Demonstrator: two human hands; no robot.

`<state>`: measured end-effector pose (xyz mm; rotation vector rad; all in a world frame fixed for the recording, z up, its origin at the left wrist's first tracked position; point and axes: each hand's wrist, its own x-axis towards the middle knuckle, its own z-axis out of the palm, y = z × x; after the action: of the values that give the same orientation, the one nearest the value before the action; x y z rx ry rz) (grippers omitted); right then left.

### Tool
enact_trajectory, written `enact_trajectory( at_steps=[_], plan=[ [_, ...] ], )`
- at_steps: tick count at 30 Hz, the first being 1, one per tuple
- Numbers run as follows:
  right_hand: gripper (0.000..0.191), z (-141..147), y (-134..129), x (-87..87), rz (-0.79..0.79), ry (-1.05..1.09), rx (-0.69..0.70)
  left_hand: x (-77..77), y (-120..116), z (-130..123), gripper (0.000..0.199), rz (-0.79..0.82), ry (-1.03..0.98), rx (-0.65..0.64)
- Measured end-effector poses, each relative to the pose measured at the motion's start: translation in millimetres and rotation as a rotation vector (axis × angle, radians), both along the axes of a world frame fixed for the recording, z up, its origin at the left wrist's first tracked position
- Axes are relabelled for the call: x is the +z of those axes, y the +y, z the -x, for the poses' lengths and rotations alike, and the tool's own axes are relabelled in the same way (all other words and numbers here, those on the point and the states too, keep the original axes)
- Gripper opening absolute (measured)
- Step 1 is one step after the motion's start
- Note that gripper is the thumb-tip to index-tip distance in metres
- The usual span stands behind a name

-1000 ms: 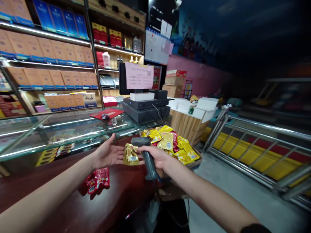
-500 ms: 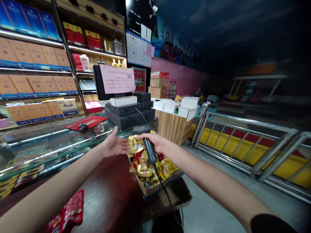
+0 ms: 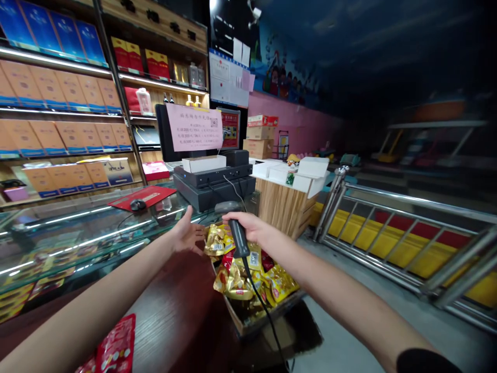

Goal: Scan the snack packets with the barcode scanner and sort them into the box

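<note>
1. My left fingers (image 3: 194, 234) are spread apart, thumb up, just beside the gold packet (image 3: 215, 241); I can't tell whether the tips touch it.
2. My right fingers (image 3: 235, 215) are wrapped around the grip of the scanner (image 3: 238, 241), whose cord (image 3: 264, 306) drops toward me over the box (image 3: 244, 329).
3. The gold packet is to the right of my left fingertips, at the left edge of the packet heap (image 3: 237, 282) that fills the box below my right fingers.
4. Nearer me than my left fingers, the bare worktop (image 3: 174, 298) gives open room, down to the red packet (image 3: 116, 346) by my left forearm.
5. Beyond and left of my left fingers, the edge of the glass case (image 3: 83, 243) bounds that room; the black register unit (image 3: 213, 189) stands beyond the scanner's head.
6. To the right of the box is open floor (image 3: 341, 274), as far as the railing (image 3: 388, 223).
7. A second ago the gold packet was across my left fingertips, above the worktop; now it is at the heap, while my right fingers still grip the scanner.
</note>
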<state>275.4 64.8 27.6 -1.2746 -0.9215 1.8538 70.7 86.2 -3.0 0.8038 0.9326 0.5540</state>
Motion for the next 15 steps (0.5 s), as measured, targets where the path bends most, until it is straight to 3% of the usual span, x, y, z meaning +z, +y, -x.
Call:
enact_trajectory(
  at_steps=[3,6,11,15],
  plan=[
    [0.01,11,-7,-0.8,-0.005,0.007,-0.029,2.1,-11,12,0.093,-0.032,-0.006,0.006],
    [0.01,29,-20,-2.3,-0.014,0.062,0.056,3.6,-31,30,0.089,-0.046,-0.034,0.036],
    [0.005,77,-49,-12.1,-0.022,0.054,0.163,-0.6,-80,77,0.084,-0.024,-0.117,0.104],
    [0.005,126,-74,-31.5,0.015,0.101,0.266,-9.3,-127,122,0.087,-0.015,-0.167,0.266]
  ],
)
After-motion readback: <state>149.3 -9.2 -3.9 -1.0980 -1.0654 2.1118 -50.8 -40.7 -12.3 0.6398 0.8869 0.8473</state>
